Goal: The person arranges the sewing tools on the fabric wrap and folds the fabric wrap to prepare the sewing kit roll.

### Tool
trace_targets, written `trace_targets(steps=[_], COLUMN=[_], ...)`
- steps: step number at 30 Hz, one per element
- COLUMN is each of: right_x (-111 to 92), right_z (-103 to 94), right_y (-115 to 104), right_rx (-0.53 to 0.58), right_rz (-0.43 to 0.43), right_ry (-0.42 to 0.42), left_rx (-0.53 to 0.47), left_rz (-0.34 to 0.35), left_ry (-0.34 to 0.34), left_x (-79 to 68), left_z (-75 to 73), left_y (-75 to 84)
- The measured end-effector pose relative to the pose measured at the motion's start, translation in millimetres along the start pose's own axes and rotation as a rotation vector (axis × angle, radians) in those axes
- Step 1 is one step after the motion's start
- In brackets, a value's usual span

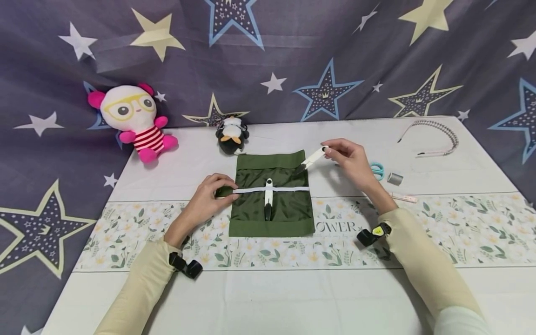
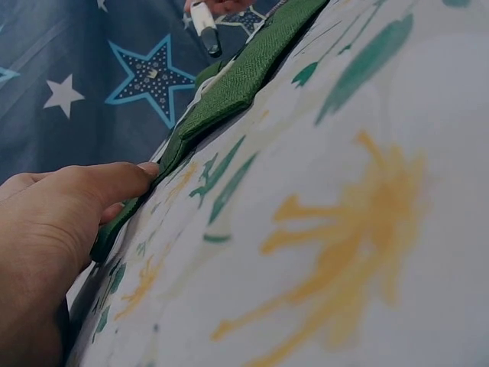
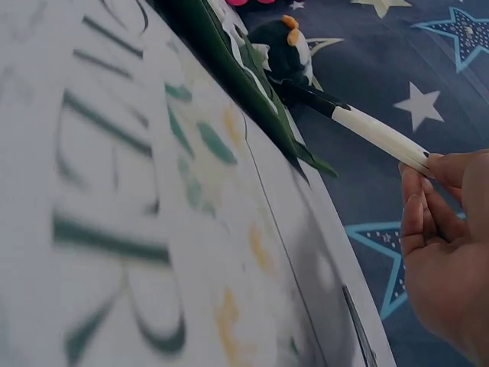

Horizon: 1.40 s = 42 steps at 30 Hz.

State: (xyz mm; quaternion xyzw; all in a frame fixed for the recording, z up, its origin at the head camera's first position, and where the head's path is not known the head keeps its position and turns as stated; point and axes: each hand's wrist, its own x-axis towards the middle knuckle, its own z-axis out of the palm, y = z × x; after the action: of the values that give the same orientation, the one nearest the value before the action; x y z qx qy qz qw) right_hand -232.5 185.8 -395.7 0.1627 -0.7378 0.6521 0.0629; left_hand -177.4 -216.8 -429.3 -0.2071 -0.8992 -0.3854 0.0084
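A green fabric piece [image 1: 251, 228] lies flat on the table, with a narrow white elastic band [image 1: 289, 189] across its middle. My left hand [image 1: 209, 197] pinches the fabric's left edge by the band's end, thumb and forefinger on either side of it. In the left wrist view its thumb [image 2: 126, 180] rests on the green edge. A white tool with a black tip [image 1: 269, 197] lies upright across the band. My right hand [image 1: 349, 160] holds a matching black-tipped white tool [image 3: 378, 138] by its white end, tip slanting down over the fabric's upper right corner.
A pink-and-white plush toy [image 1: 144, 121] and a penguin plush [image 1: 232, 135] stand at the back left. Right of the fabric are blue-handled scissors [image 1: 378, 170], a grey thread spool [image 1: 395, 178], a pale pink tool [image 1: 404, 197] and a headband [image 1: 450, 135]. A star-patterned curtain [image 1: 276, 60] hangs behind.
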Motion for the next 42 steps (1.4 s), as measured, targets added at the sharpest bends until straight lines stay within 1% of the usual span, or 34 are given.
trace_targets(steps=[5,8,14,20,26,34,42], right_x=[6.8,9.8,14.7,18.8,23.6,30.2,36.5], right_z=[15.4,23.6,35.9,48.2,61.8,74.4,82.7], right_y=[-0.6,-0.2,1.4,0.4,0.1,-1.1,-2.1], right_rx=[0.019,0.007,0.001,0.007,0.029,0.009,-0.021], right_rz=[0.002,0.0,0.002,-0.016,-0.002,-0.007,0.013], right_ry=[-0.032,-0.053,-0.085,-0.117,-0.15,-0.191,-0.222], left_rx=[-0.004,-0.004,-0.005,-0.012,-0.009,-0.008,-0.015], left_rz=[0.004,0.005,0.004,0.005,0.0,-0.008,-0.012], left_ry=[0.006,0.008,0.007,0.008,0.005,0.001,-0.001], left_x=[0.2,0.0,-0.1,0.3,0.2,0.3,0.4], left_z=[0.2,0.3,0.7,0.6,0.6,0.6,0.1], left_y=[-0.4,-0.4,-0.3,-0.5,-1.0,-1.1,0.3])
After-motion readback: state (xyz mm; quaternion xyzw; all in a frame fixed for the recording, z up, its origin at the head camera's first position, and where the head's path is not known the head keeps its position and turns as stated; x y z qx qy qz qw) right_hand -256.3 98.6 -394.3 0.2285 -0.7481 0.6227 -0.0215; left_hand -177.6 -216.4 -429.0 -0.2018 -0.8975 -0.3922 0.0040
